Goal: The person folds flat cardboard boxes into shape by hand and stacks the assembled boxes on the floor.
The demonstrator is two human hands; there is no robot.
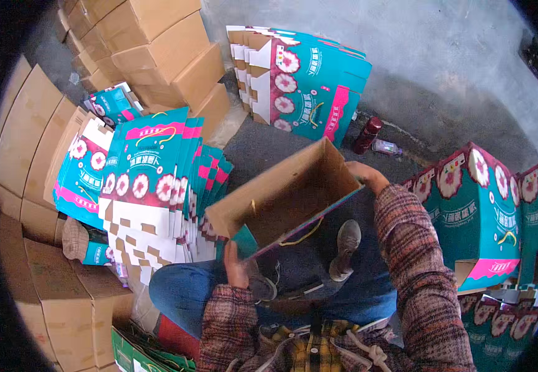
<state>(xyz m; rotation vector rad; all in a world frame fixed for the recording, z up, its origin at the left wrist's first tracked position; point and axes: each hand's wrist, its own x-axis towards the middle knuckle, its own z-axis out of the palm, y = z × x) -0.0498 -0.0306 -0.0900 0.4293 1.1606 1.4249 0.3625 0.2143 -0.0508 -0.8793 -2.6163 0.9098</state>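
Note:
An unfolded cardboard box [284,195], brown inside with an open side facing up, is held tilted between my hands above my feet. My left hand [235,268] is closed on its near left corner, beside a small teal flap [244,240]. At the far right end, my right hand [368,177] grips the box edge, its fingertips partly hidden. A yellow cord handle [306,234] hangs along the near side, whose printed outer face is mostly out of sight.
Flat teal printed cartons [142,161] lean in a stack at left, with more flat cartons [318,80] against the wall. Assembled teal boxes [495,211] stand at right. Brown cartons [157,49] are piled behind. A dark red flask [367,135] and a clear bottle [387,147] are on the floor.

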